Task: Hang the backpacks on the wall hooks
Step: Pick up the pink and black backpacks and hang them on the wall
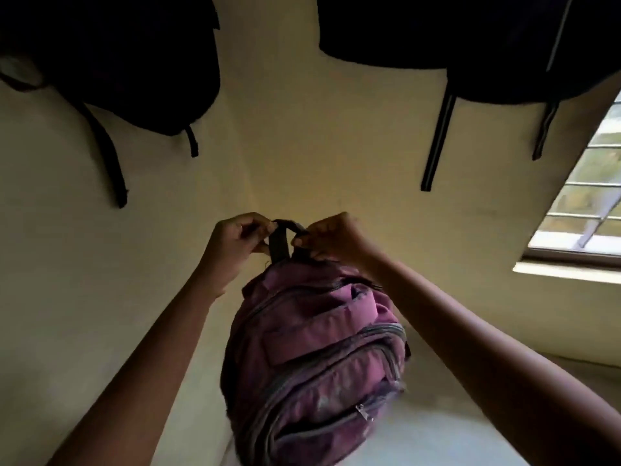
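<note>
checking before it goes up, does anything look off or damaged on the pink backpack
The pink backpack, held by its top loop in the left hand and right hand, looks worn: its fabric is faded and blotchy low down, and an upper zip seems to gape open. Nothing else stands out.

Two arms show, and both are bare right up to the edge of the picture. The left arm (151,348) is slim and smooth. The right arm (470,331) looks wider. The left hand (235,240) has a tiny shiny spot on one finger, maybe a ring (241,227). The right hand (331,240) has a short, pale thumbnail (300,242).
</note>
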Tool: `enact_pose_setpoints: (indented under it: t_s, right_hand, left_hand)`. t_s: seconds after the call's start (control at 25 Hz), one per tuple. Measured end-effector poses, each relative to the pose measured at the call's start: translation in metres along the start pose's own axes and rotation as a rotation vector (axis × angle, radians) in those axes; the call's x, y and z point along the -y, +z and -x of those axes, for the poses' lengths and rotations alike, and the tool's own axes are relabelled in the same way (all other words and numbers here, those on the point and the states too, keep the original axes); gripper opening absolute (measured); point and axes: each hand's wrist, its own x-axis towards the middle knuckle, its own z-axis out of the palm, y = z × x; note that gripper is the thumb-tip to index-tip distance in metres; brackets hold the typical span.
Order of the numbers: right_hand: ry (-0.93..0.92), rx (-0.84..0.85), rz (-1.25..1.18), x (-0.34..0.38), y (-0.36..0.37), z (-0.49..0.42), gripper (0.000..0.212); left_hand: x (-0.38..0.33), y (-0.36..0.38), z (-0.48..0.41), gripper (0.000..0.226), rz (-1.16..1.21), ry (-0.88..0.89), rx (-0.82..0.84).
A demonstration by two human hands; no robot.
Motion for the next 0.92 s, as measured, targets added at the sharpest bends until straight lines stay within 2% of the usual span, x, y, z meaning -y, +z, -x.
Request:
enact_pose_setpoints:
  t_s: [0.12,0.28,0.44,0.56,0.68,0.76,0.92]
  right_hand:
    - [-0.077,-0.075,0.050,0.056,-0.020,-0.068,0.012]
    - [-0.222,-0.208,0.095,0.116,-0.052,-0.134,0.009]
    - [-0.312,-0.245,0.037,0.160,-0.077,-0.182,0.009]
    - [-0.345,-0.303,-0.013,0.192,-0.095,-0.215,0.019]
    - [-0.413,-0.354,-0.149,0.223,-0.115,-0.246,0.009]
    - [-0.456,-0.381,-0.165,0.239,-0.125,-0.257,0.011]
    - [-0.523,-0.427,-0.031,0.281,-0.157,-0.287,0.008]
  left_hand:
    - [-0.022,-0.025,-0.081,0.021,0.076,0.040,-0.073]
    - [-0.049,-0.048,-0.175,0.020,0.100,0.162,-0.033]
    - [-0.062,-0.058,-0.224,0.012,-0.004,0.238,0.040]
    - [-0.085,-0.063,-0.272,0.031,0.047,0.334,-0.114]
    - [-0.131,-0.066,-0.320,0.020,0.028,0.449,-0.238]
    - [-0.158,-0.064,-0.345,0.011,-0.053,0.497,-0.331]
    - [-0.204,-0.065,-0.392,0.022,-0.130,0.563,-0.478]
